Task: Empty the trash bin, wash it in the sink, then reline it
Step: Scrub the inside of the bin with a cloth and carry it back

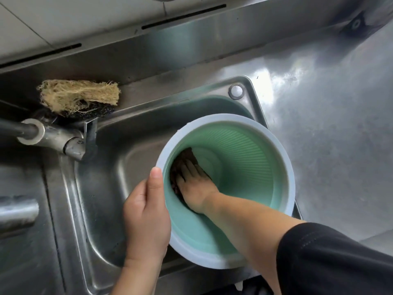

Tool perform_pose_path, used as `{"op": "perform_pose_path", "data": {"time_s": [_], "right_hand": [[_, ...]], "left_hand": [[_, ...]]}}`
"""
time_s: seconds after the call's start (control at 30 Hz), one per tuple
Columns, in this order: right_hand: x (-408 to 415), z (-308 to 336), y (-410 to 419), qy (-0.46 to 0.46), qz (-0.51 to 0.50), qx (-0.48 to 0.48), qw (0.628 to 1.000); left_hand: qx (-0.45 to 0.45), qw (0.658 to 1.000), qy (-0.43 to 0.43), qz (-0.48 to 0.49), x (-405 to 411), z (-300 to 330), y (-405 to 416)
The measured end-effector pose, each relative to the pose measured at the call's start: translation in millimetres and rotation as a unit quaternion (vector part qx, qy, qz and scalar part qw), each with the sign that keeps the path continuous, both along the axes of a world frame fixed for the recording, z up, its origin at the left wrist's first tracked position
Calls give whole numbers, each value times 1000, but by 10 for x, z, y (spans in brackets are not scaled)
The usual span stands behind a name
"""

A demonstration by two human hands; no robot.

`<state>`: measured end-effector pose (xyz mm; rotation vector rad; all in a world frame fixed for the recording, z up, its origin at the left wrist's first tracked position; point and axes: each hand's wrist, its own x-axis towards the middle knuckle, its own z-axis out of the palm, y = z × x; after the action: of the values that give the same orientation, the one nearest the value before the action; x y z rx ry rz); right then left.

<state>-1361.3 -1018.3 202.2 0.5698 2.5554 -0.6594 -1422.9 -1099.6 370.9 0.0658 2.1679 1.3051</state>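
A round mint-green trash bin (251,167) with a pale grey rim stands tilted in the steel sink (110,179), its mouth facing me. My left hand (146,216) grips the bin's rim on the left side, thumb up along the edge. Inside the bin, my right hand (193,184) presses a dark scrubbing pad (187,155) against the left inner wall near the bottom. Most of the pad is hidden under the fingers. The bin holds no liner.
A faucet (53,137) reaches in from the left above the sink's back edge. A frayed loofah on a black scourer (78,96) lies on the ledge behind it. Steel counter (329,124) spreads to the right of the sink.
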Motion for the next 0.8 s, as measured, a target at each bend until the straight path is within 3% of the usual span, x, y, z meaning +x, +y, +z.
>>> {"op": "perform_pose_path", "data": {"time_s": [0.23,0.4,0.63,0.8], "right_hand": [[116,-162,470,-72,147,131,978],[52,-152,594,-181,132,193,955],[110,-176,356,-339,-102,49,934],[91,-125,212,-378,-149,-57,912]], "left_hand": [[14,997,41,-62,-35,7,-5],[33,999,25,-24,-98,-43,52],[45,997,-16,54,24,-149,81],[49,997,-13,59,22,-175,52]]}}
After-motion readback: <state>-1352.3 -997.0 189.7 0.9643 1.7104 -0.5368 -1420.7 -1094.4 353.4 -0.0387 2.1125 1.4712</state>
